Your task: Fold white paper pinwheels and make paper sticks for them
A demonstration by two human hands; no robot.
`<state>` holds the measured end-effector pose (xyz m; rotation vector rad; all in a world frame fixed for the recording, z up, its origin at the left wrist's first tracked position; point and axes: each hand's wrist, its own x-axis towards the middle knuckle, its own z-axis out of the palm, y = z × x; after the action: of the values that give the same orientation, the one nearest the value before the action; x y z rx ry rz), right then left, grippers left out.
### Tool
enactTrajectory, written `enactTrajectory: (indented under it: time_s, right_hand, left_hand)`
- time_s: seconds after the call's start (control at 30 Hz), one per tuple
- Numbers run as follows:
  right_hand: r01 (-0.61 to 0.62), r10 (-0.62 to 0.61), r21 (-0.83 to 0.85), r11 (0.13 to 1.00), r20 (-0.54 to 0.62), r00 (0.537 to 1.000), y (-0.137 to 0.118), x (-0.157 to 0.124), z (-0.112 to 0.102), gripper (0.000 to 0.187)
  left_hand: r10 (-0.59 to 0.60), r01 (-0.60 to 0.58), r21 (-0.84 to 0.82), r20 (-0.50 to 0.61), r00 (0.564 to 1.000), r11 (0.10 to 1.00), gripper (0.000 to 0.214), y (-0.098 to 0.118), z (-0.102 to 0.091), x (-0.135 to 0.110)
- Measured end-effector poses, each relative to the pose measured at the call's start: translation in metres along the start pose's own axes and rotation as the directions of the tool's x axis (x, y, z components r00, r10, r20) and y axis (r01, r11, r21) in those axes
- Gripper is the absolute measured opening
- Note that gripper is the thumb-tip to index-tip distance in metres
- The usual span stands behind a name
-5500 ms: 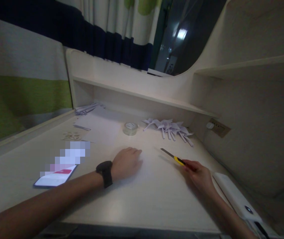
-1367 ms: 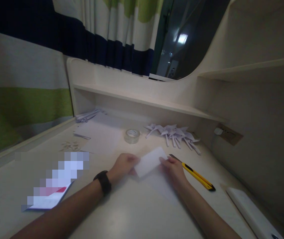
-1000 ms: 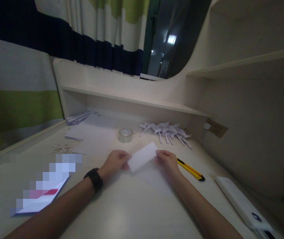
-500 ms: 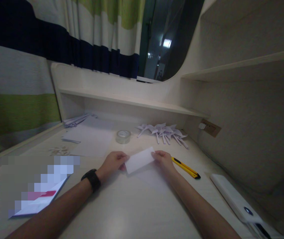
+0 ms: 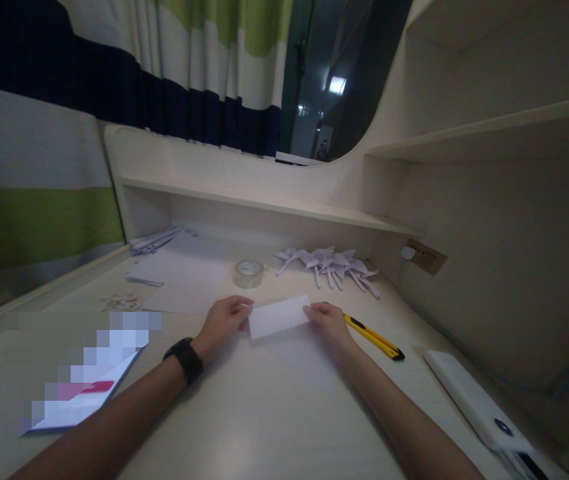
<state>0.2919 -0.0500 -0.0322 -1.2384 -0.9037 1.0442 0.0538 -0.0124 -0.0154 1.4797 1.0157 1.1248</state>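
Observation:
A small white paper strip (image 5: 278, 316) is held just above the pale desk (image 5: 264, 413), pinched at both ends. My left hand (image 5: 224, 321), with a black watch on its wrist, grips the strip's left end. My right hand (image 5: 328, 323) grips its right end. A larger white sheet (image 5: 309, 357) lies flat on the desk beneath the hands. A yellow utility knife (image 5: 374, 337) rests on the desk just right of my right hand, untouched.
A clear tape roll (image 5: 248, 273) and a pile of folded paper shapes (image 5: 329, 263) sit behind the hands. Paper sheets (image 5: 184, 273) and scraps lie at back left, a phone (image 5: 82, 403) at left, a white power bank (image 5: 474, 400) at right. A low shelf (image 5: 264, 200) overhangs the back.
Earlier my right hand held the knife and my left lay flat on the paper. The knife now lies on the desk and both hands hold the strip, which has tilted closer to level.

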Motion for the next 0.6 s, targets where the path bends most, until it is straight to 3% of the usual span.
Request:
enactTrajectory:
  time_s: [0.6]
  right_hand:
    - [-0.007, 0.007, -0.004, 1.000, 0.006, 1.000, 0.004, 0.001, -0.001, 0.022]
  left_hand:
    - [0.034, -0.031, 0.064, -0.043, 0.998, 0.997, 0.025, -0.013, -0.002, 0.008]
